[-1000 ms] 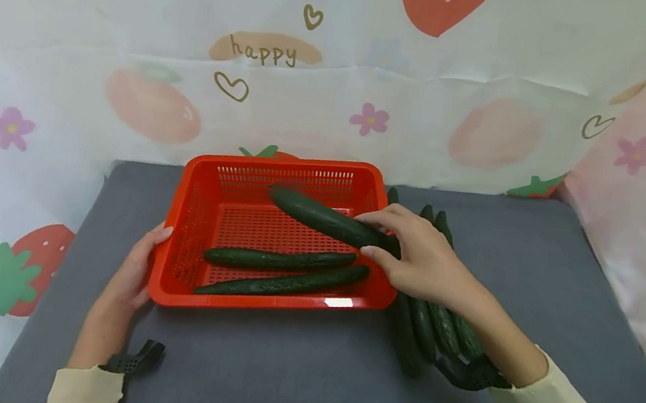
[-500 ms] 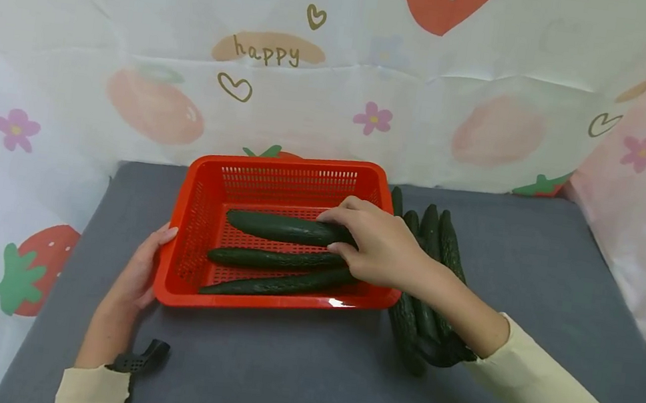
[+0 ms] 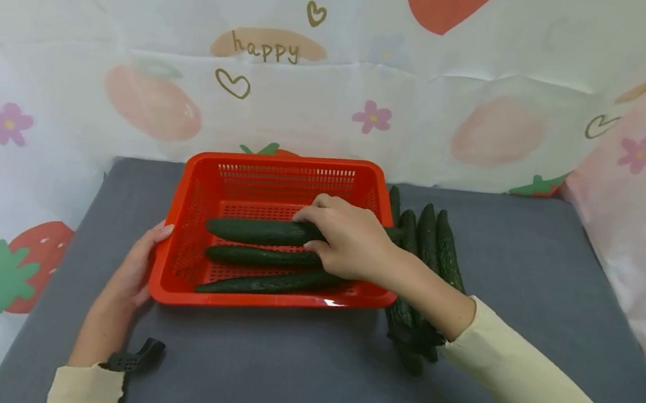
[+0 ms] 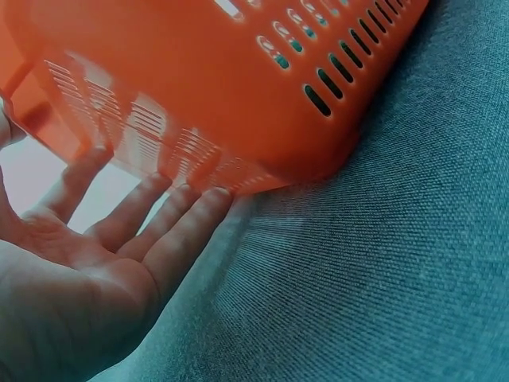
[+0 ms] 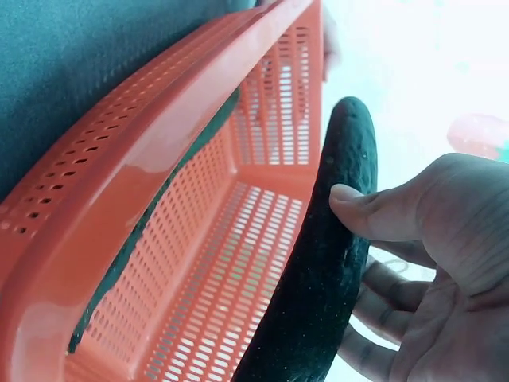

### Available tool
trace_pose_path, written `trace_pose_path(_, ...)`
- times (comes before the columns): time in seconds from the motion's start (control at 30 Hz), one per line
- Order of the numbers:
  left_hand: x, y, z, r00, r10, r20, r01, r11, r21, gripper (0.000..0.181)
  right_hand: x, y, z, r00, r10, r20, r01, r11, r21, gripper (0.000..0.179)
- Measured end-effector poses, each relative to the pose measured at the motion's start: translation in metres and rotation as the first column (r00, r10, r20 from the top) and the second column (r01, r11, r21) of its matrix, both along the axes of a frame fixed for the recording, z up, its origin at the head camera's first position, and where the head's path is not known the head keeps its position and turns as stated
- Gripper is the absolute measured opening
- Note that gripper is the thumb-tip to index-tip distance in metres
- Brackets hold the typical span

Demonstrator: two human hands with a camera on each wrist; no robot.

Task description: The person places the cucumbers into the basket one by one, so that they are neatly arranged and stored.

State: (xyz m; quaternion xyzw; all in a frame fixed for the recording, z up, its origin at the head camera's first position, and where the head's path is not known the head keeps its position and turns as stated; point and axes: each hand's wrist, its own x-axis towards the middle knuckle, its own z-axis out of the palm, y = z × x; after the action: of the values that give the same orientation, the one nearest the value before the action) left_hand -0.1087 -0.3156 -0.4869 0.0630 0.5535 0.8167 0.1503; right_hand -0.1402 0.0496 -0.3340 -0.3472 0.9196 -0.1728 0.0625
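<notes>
Over the red plastic basket (image 3: 181, 295), my right hand (image 3: 351, 238) grips a dark green cucumber (image 3: 259, 230) between thumb and fingers. The right wrist view shows that cucumber (image 5: 310, 294) at the basket's opening, thumb (image 5: 366, 211) on its near side. Two more cucumbers, an upper one (image 3: 258, 257) and a lower one (image 3: 270, 284), lie on the basket floor, their right ends hidden by my right hand. My left hand (image 3: 133, 272) holds the basket's left side, thumb at the rim; its fingertips touch the slotted outer wall (image 4: 199, 87) in the left wrist view.
Right of the basket, several cucumbers (image 3: 449, 250) lie side by side on the grey cloth-covered table (image 3: 253, 374), partly under my right forearm. A printed curtain (image 3: 321, 114) hangs behind the table's far edge.
My right hand has carried the cucumber leftward and lower, from over the basket's right rim to above its middle. The cucumber has turned nearly level with the others. My left hand keeps its place.
</notes>
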Motion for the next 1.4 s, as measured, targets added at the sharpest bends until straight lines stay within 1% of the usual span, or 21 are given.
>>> trace_pose_path(0.03,-0.002,0.002,0.0,1.0,-0.004,-0.005,0.004,1.0,0.006,0.034,-0.002,0.0,0.0,1.0,0.003,-0.004,-0.003,1.0,0.009,0.037)
trace_pose_path(0.2,0.001,-0.001,-0.002,1.0,-0.011,-0.008,0.012,1.0,0.019,0.034,-0.005,-0.011,-0.005,0.999,0.032,-0.019,-0.032,0.999,0.008,0.037)
trace_pose_path(0.33,-0.001,-0.001,-0.002,1.0,-0.013,-0.009,0.013,1.0,0.019,0.034,-0.007,-0.014,-0.01,0.998,0.053,-0.037,-0.054,0.998,-0.02,0.036)
trace_pose_path(0.4,-0.002,0.0,-0.001,1.0,-0.014,-0.01,0.014,1.0,0.013,0.034,-0.009,-0.013,-0.012,0.998,0.031,-0.052,-0.033,0.998,-0.049,0.036)
trace_pose_path(0.5,-0.002,0.0,0.0,1.0,-0.009,-0.005,0.009,1.0,0.0,0.034,-0.011,-0.011,-0.014,0.998,-0.024,-0.059,0.018,0.995,-0.097,0.035)
trace_pose_path(0.63,-0.002,-0.001,0.0,1.0,0.002,-0.005,-0.002,1.0,-0.022,0.034,-0.012,-0.003,-0.013,0.997,-0.074,-0.024,0.07,0.989,-0.13,0.035)
trace_pose_path(0.77,-0.002,0.0,0.001,1.0,-0.011,-0.018,0.011,1.0,-0.006,0.035,-0.012,0.011,-0.014,0.995,-0.099,0.012,0.1,0.986,-0.132,0.035)
trace_pose_path(0.87,-0.002,0.0,0.001,1.0,-0.02,-0.014,0.02,1.0,0.006,0.036,-0.012,0.021,-0.017,0.993,-0.116,0.035,0.119,0.986,-0.117,0.034)
trace_pose_path(1.0,-0.002,0.0,0.001,1.0,-0.02,-0.014,0.02,1.0,-0.005,0.036,-0.012,0.032,-0.02,0.989,-0.138,0.046,0.142,0.984,-0.112,0.035)
trace_pose_path(1.1,-0.002,0.0,0.001,0.999,-0.025,-0.02,0.025,1.0,-0.005,0.037,-0.011,0.041,-0.02,0.987,-0.154,0.048,0.159,0.98,-0.118,0.038)
trace_pose_path(1.2,-0.002,0.0,0.001,0.999,-0.025,-0.031,0.025,1.0,-0.006,0.037,-0.011,0.049,-0.02,0.982,-0.179,0.062,0.185,0.975,-0.121,0.047)
trace_pose_path(1.33,-0.002,0.0,0.0,0.999,-0.023,-0.043,0.023,1.0,-0.012,0.036,-0.012,0.059,-0.021,0.971,-0.224,0.087,0.234,0.964,-0.128,0.057)
trace_pose_path(1.4,-0.002,0.0,-0.001,0.999,-0.027,-0.039,0.026,1.0,-0.015,0.035,-0.011,0.065,-0.023,0.963,-0.248,0.101,0.26,0.956,-0.138,0.058)
